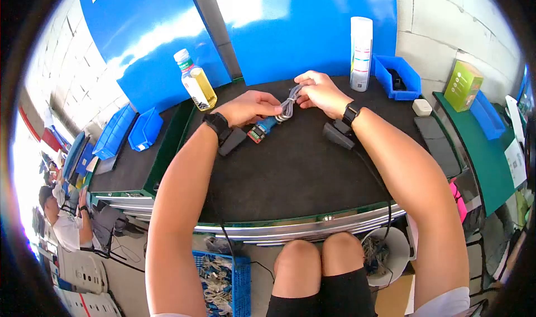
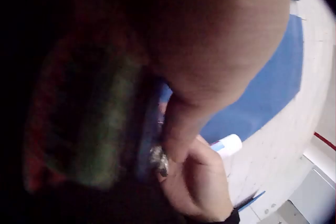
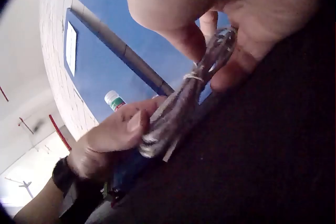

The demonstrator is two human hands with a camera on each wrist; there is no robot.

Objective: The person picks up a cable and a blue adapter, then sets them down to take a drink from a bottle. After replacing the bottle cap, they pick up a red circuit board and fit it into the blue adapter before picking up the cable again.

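A grey cable coiled into a bundle (image 1: 288, 105) is held between both hands above the dark mat; a light tie wraps its middle in the right wrist view (image 3: 193, 77). My left hand (image 1: 252, 108) pinches the near end of the coil, beside a blue connector (image 1: 267, 124) with a red and green end. My right hand (image 1: 325, 95) grips the far end of the coil between thumb and fingers. The left wrist view is dark and blurred; there the left hand (image 2: 210, 40) covers most of the bundle.
Behind the hands stand a bottle of yellow liquid (image 1: 199, 86) and a white spray can (image 1: 361, 54). Blue bins (image 1: 406, 84) sit at both sides, with a small white box (image 1: 422, 107) at right. Below are a blue basket (image 1: 242, 286) and a white bucket (image 1: 397, 255). A person sits at far left.
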